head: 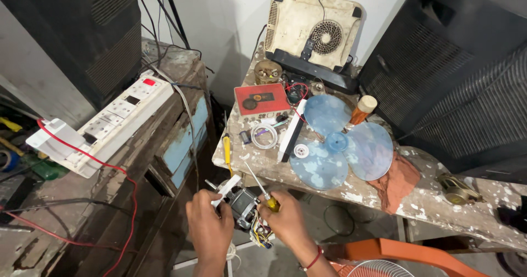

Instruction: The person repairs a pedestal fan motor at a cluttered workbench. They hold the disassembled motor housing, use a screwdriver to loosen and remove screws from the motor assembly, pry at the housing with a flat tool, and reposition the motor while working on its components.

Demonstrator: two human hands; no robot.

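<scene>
Hands grasp things: the left hand (210,222) covers half the small motor (243,207), the right hand (285,220) clutches a screwdriver (258,185), handle mostly hidden.

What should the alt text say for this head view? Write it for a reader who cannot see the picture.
Two hands hold a small electric motor in front of a paint-spattered workbench: the left hand grips its side, the right hand holds a yellow-handled screwdriver. A blue three-blade fan, a red box and a white cable coil lie on the bench.
</scene>
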